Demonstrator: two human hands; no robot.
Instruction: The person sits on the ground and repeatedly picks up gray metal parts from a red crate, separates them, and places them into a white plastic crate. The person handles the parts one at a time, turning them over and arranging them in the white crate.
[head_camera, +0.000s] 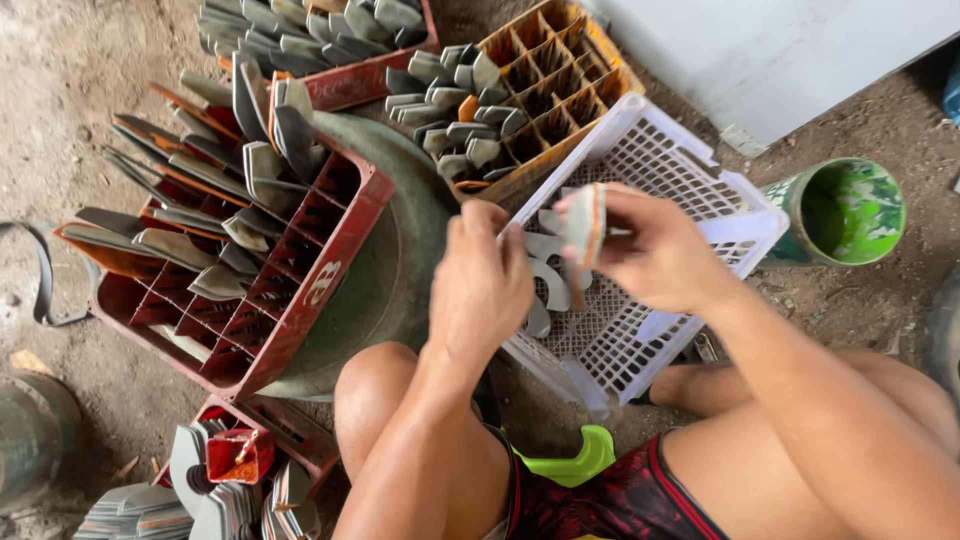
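My right hand (650, 255) grips a curved grey piece with an orange edge (583, 225), held upright over the white plastic basket (655, 150). My left hand (482, 280) hovers beside it at the basket's near left rim, fingers curled toward the piece; whether it touches the piece I cannot tell. A few more grey curved pieces (548, 285) lie in the basket under my hands.
A red divided crate (330, 270) at left holds several grey pieces and leans on a round dark basin (400, 260). An orange divided crate (560, 90) and another red crate (350, 80) stand behind. A green bucket (845, 210) sits at right. More pieces (220, 500) lie by my knee.
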